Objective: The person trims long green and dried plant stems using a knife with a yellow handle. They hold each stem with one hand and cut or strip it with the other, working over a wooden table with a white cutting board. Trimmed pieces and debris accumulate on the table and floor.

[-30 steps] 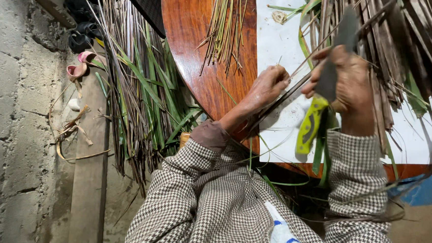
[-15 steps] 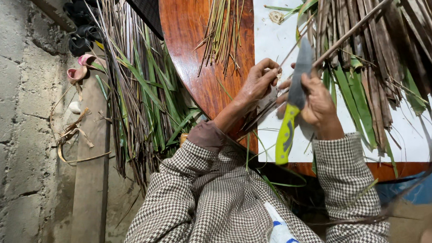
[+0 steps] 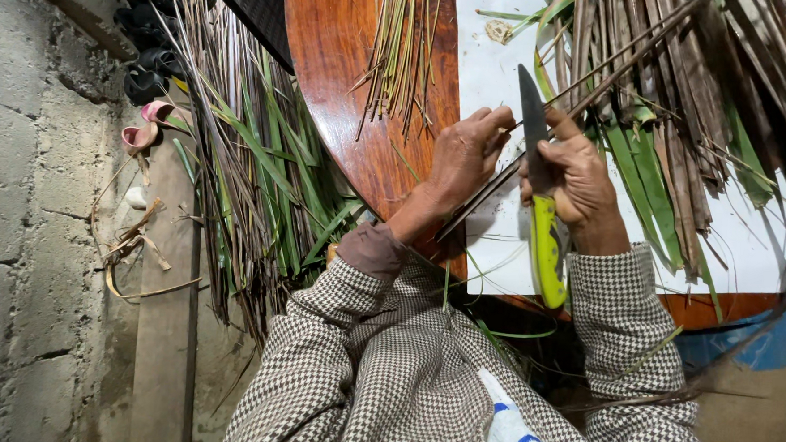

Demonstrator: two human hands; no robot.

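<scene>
My left hand [image 3: 462, 157] pinches a long thin leaf rib [image 3: 636, 56] that runs slantwise from my wrist up to the leaf pile. My right hand [image 3: 585, 184] grips a knife [image 3: 548, 252] with a yellow-green handle. Its dark blade [image 3: 531, 112] points away from me and lies against the rib, right beside the fingertips of my left hand. Both hands work over a white sheet [image 3: 500, 65] on a round reddish wooden table [image 3: 333, 83]. My sleeves are houndstooth check.
A heap of dry brown and green palm leaves [image 3: 713, 94] covers the sheet on the right. A small bundle of stripped ribs [image 3: 402, 42] lies on the table. More leaves [image 3: 252, 178] lie on the floor by a concrete wall [image 3: 25, 229], a plank [image 3: 165, 326] and sandals [image 3: 152, 119].
Both hands have drawn closer together. The knife has swung from hanging low at the right to blade-up against the rib, and my left fingers now pinch the rib at the blade.
</scene>
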